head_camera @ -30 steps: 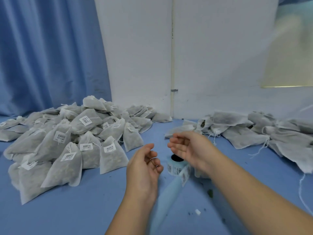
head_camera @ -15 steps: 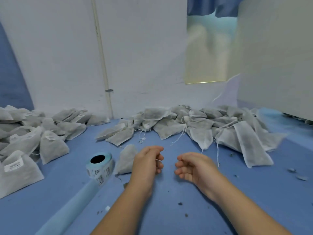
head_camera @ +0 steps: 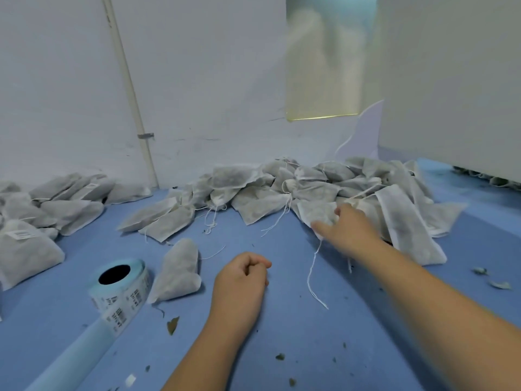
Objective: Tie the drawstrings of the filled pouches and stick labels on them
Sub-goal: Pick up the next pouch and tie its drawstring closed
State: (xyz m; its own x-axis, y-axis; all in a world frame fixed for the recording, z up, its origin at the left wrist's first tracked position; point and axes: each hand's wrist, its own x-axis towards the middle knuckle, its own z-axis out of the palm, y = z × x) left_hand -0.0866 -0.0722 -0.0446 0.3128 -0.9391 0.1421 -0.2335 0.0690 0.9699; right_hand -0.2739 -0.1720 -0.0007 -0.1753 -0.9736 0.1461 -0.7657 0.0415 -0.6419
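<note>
Where a filled pouch [head_camera: 317, 214] lies at the near edge of the heap [head_camera: 253, 190] right of centre, our right hand [head_camera: 348, 231] touches it, too blurred for us to tell whether it grasps. Our left hand [head_camera: 242, 280] sits clenched on nothing at lower centre, with a lone pouch [head_camera: 177, 272] and the label roll [head_camera: 121, 290] to its left.

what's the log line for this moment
phase: next pickup | right hand: on untied pouch, grip unclear | left hand: fisted, empty | label roll: untouched
</note>
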